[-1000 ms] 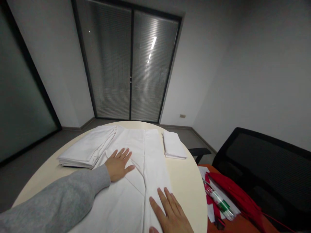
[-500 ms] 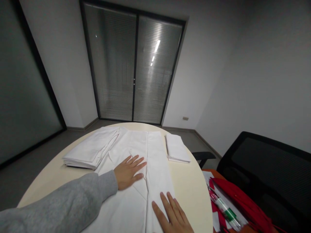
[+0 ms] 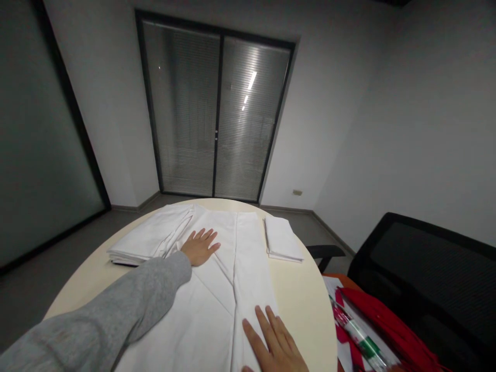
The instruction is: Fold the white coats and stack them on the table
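Observation:
A large white cloth (image 3: 217,294) lies spread on a round cream table (image 3: 306,305), with one long strip folded over along its right side. My left hand (image 3: 199,246), in a grey sleeve, lies flat and open on the far middle part of the cloth. Open as well, my right hand (image 3: 275,345) presses flat on the folded strip near the table's front edge. Neither hand holds anything.
A stack of folded white cloths (image 3: 149,238) sits at the table's far left, and a small folded white cloth (image 3: 282,239) at the far right. To the right stand a black mesh chair (image 3: 422,279) and an orange surface with red items and pens (image 3: 364,341).
My left hand has slid farther away across the cloth, toward the table's far side. My right hand has stayed pressed on the folded strip.

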Demonstrator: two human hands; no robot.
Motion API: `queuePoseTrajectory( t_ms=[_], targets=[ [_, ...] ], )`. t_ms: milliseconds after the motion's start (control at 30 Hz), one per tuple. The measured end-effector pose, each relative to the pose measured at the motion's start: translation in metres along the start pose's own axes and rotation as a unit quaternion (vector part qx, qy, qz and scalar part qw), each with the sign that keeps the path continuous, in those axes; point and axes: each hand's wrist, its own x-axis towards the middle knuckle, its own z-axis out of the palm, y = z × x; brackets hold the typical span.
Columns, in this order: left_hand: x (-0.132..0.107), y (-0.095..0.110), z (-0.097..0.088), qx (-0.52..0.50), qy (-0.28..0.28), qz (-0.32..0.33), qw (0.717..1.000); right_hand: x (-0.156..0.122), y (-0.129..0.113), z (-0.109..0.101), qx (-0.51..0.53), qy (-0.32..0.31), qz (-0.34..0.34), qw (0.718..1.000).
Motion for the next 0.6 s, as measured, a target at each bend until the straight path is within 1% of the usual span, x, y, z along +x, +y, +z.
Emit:
queuePoseTrajectory(
  t_ms=[100, 200, 300, 367, 433, 500, 600],
  targets=[
    [-0.003, 0.002, 0.001, 0.006, 0.003, 0.002, 1.000, -0.003, -0.001, 0.000, 0.001, -0.003, 0.010, 1.000],
    [-0.007, 0.004, 0.001, 0.012, 0.002, 0.013, 1.000, -0.013, -0.005, 0.001, 0.009, -0.003, 0.007, 1.000],
    [-0.005, 0.003, -0.002, 0.017, -0.011, 0.034, 0.999, -0.026, -0.009, 0.001, 0.003, 0.003, 0.050, 0.999],
    [-0.001, 0.000, -0.005, 0.019, -0.026, 0.042, 0.999, -0.030, -0.009, -0.001, -0.013, 0.001, 0.055, 0.998],
    [0.004, -0.004, -0.006, 0.018, -0.039, 0.039, 0.998, -0.032, -0.004, -0.005, -0.007, -0.003, 0.022, 1.000],
    [0.009, -0.007, -0.007, 0.019, -0.045, 0.031, 0.998, -0.030, 0.003, -0.013, 0.030, -0.014, 0.007, 0.999],
    [0.013, -0.004, -0.009, 0.025, -0.044, 0.017, 0.999, -0.023, 0.012, -0.030, 0.089, -0.068, 0.027, 0.993]
  ],
)
